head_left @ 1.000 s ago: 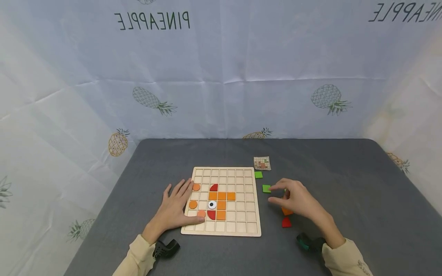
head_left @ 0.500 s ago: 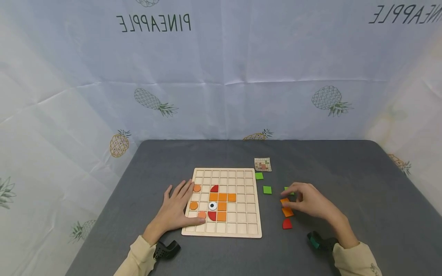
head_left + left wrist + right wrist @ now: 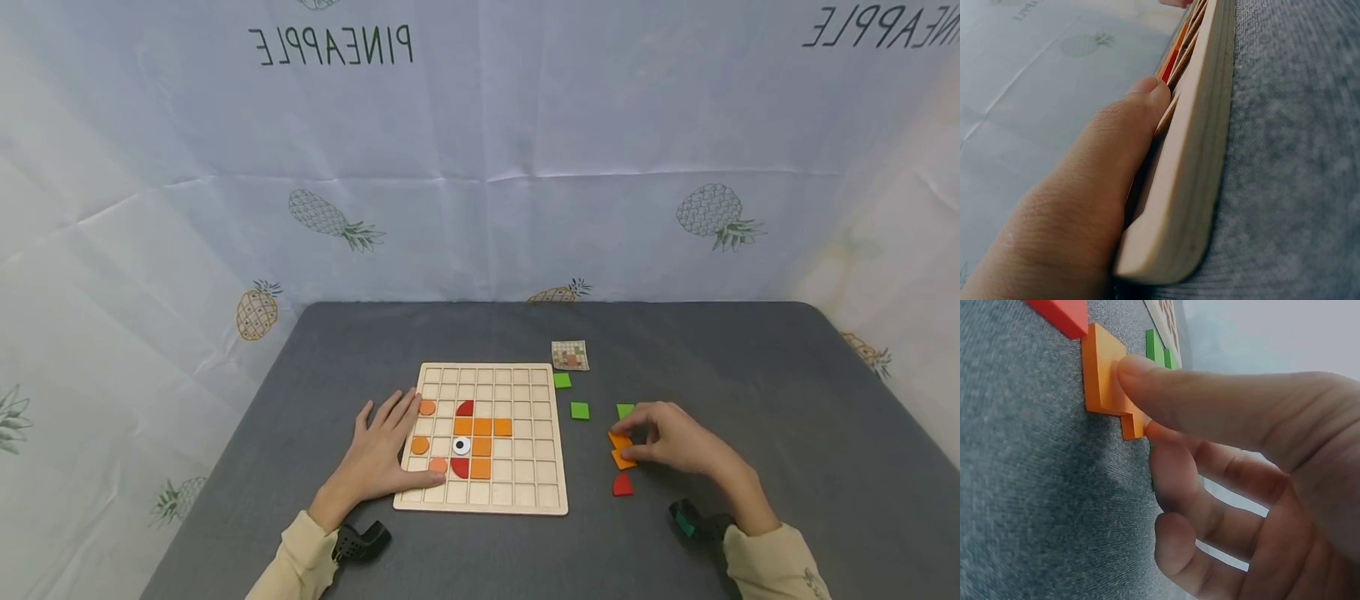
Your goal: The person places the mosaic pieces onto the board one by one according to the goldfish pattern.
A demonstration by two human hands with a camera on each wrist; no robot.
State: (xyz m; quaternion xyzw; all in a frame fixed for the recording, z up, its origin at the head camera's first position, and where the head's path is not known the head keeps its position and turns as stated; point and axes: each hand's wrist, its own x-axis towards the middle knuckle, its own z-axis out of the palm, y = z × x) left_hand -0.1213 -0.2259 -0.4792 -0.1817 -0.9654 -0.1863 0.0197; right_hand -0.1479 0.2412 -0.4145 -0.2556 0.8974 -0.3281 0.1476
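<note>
My left hand (image 3: 378, 454) lies spread over the left side of a wooden grid board (image 3: 536, 496), its thumb (image 3: 1104, 144) along the near side. On the board are orange square tiles (image 3: 482, 427), red quarter-round tiles (image 3: 459, 468), round orange tiles (image 3: 420, 445) and a round eye tile (image 3: 461, 445). Right of the board, my right hand (image 3: 667, 437) is over two loose orange square tiles (image 3: 1109, 375), thumb and index finger apart. The thumb tip overlaps the nearer tile; the index fingertip is by the farther one. I cannot tell whether they pinch a tile.
Several green square tiles (image 3: 580, 411) lie right of the board. A red quarter-round tile (image 3: 622, 484) lies nearest me. A small pattern card (image 3: 570, 356) is behind the board's right corner. The grey table (image 3: 720, 342) ends at a pineapple-print cloth (image 3: 465, 242).
My right hand has moved from a green tile rightward and nearer to me, over the orange tiles. The left hand stays on the board.
</note>
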